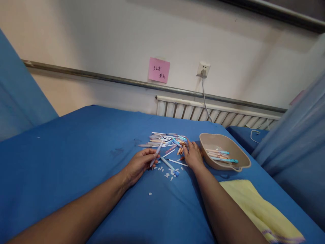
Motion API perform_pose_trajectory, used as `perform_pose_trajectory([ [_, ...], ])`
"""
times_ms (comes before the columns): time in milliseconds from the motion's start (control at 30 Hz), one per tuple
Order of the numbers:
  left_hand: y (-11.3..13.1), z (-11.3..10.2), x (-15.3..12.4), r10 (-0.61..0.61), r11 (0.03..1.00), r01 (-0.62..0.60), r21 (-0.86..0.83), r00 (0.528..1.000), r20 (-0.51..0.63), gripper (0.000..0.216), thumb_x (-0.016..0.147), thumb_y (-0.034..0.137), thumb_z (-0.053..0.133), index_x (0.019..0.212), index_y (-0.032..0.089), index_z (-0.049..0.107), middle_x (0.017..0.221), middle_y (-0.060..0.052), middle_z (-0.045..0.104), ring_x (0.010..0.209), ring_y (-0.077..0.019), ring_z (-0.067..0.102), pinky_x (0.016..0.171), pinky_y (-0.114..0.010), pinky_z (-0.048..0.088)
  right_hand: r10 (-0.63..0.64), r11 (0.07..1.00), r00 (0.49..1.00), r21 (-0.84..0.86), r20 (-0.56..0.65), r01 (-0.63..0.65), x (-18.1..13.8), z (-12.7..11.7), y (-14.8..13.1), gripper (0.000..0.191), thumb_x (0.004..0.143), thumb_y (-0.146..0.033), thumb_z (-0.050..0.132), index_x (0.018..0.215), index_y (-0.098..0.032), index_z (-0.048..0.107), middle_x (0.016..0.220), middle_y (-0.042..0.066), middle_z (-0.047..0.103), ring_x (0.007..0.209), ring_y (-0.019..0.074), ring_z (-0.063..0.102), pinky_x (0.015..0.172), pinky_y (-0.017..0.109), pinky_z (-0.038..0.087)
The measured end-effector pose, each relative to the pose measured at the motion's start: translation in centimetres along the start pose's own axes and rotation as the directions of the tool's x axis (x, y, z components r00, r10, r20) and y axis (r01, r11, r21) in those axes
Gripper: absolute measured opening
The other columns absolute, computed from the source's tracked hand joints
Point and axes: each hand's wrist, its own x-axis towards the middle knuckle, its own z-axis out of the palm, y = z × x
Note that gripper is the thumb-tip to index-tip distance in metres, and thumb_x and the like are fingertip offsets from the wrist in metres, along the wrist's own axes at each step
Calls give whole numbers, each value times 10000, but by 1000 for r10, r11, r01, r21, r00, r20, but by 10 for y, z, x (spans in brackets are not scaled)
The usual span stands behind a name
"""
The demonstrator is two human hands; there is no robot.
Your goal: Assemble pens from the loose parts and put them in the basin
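Between the fingers of my left hand [142,163] is a pale pen barrel [156,154], held at a slant with a thin white refill showing at its upper end. My right hand [193,154] reaches down onto the right side of the pile, touching orange pen parts [180,149]; its fingertips are partly hidden among them. Behind both hands lies a heap of pen barrels and white refills [162,139]. A light blue barrel [167,163] rests between the hands. Several small white tips [167,175] and a blue piece [176,173] are scattered in front.
A beige basin [243,159] to the right holds several pens [220,156]. In front of it lies a yellow towel [254,200]. The blue sheet [76,152] reaches back to a wall with a radiator [193,110], a plugged socket [203,69] and a pink note [159,70].
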Motion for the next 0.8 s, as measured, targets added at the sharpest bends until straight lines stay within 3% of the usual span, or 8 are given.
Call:
perform_pose_trajectory([
  [133,-1,-1,1,0,1000,0,18,1000,4,168,681,200,696,805,124,610,753,-39,642,561,-93,582,474,-179,411,-64,997,992,56,112,58,2,5,2,426,892,-362,388,1290,-223,455,1368,100,394,1244,230,375,999,359,298],
  [367,-4,-4,4,17,999,-19,40,999,50,178,691,221,694,818,127,613,751,-31,629,573,-95,572,482,-184,411,-126,940,990,326,64,99,-24,20,-25,457,886,-362,398,1263,-115,475,1342,142,428,1261,206,362,1030,317,288],
  [500,-5,-5,4,18,999,-21,50,998,58,170,695,220,691,817,132,611,724,-21,625,558,-91,559,480,-183,405,-80,822,994,570,71,25,-38,20,-41,423,869,-390,412,1187,-137,529,1240,118,540,1155,199,482,965,306,369],
  [567,-5,-5,4,16,999,-20,51,997,70,162,707,226,681,822,133,614,718,-21,626,555,-90,557,479,-182,402,-42,722,994,690,104,-42,-38,15,-40,398,865,-392,406,1137,-142,555,1133,103,612,1047,195,559,897,300,421],
  [633,-5,-5,4,9,999,-12,52,998,62,157,708,224,680,817,130,618,721,-24,631,554,-91,560,479,-184,402,2,679,994,729,109,-82,-31,9,-32,386,867,-371,384,1113,-134,563,1066,98,640,982,189,591,859,295,443],
  [700,-5,-5,4,4,999,-6,47,999,42,164,696,221,692,814,132,619,734,-26,637,556,-92,563,478,-185,403,32,765,998,642,46,-54,-21,4,-20,369,862,-328,378,1117,-139,565,1090,101,624,1021,196,570,890,310,423],
  [800,-5,-5,4,8,999,-10,38,999,44,182,687,218,702,827,134,620,746,-28,638,571,-93,568,482,-184,406,-22,952,999,303,-45,35,-6,2,-3,383,845,-269,421,1191,-161,545,1295,123,477,1204,242,424,997,363,316],
])
